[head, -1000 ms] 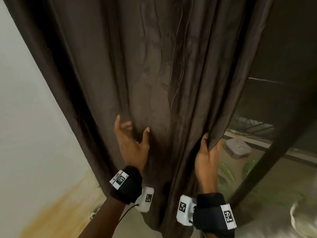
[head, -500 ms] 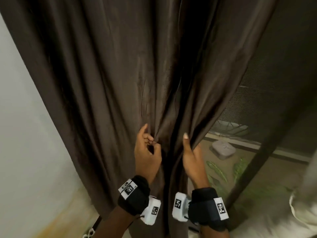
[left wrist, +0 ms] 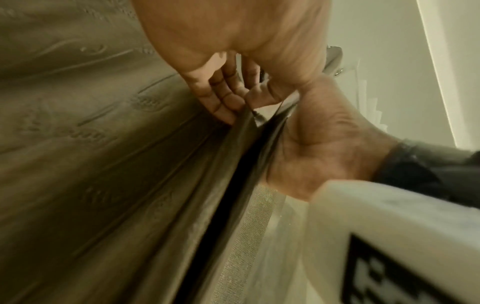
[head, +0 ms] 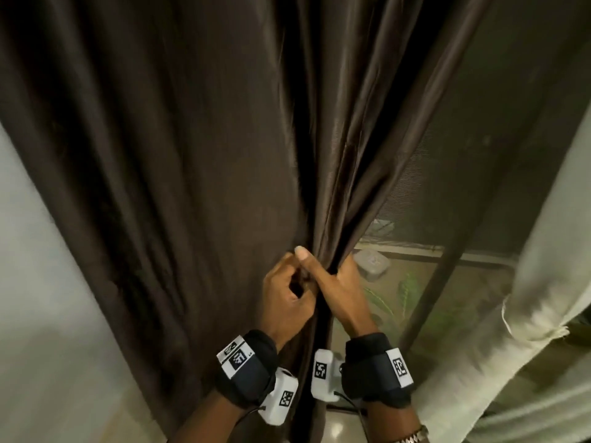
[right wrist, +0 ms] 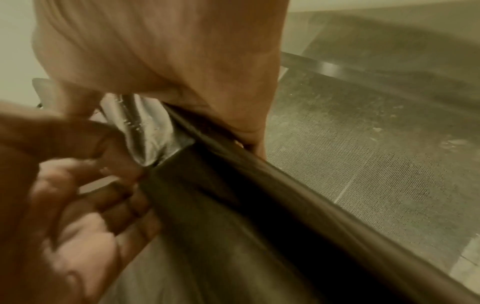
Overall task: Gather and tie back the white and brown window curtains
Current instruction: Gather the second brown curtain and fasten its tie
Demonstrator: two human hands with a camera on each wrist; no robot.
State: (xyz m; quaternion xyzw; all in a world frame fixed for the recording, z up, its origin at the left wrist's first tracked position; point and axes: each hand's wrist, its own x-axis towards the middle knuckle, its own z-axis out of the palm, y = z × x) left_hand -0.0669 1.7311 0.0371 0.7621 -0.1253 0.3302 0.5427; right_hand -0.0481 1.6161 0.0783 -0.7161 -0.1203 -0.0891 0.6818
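Observation:
The brown curtain [head: 192,187] hangs across most of the head view, its folds drawn together at the middle. My left hand [head: 292,282] pinches a bunch of those folds with curled fingers. My right hand [head: 331,278] touches it from the right, thumb raised and fingers wrapped behind the curtain's free edge. In the left wrist view the left fingers [left wrist: 226,102] nip a fold of the brown curtain [left wrist: 103,154]. In the right wrist view my right hand [right wrist: 168,61] grips the dark gathered fold [right wrist: 259,216]. The white curtain [head: 543,298] hangs loose at the far right.
Behind the gap is a window with a mesh screen [head: 479,139] and a dark slanting frame bar [head: 428,308]. Green leaves and a pale box [head: 372,263] lie outside, low down. A pale wall [head: 38,282] is to the left.
My hands have come together: the right one carried the curtain's edge leftward to the left one, which closed on the folds. More window shows on the right.

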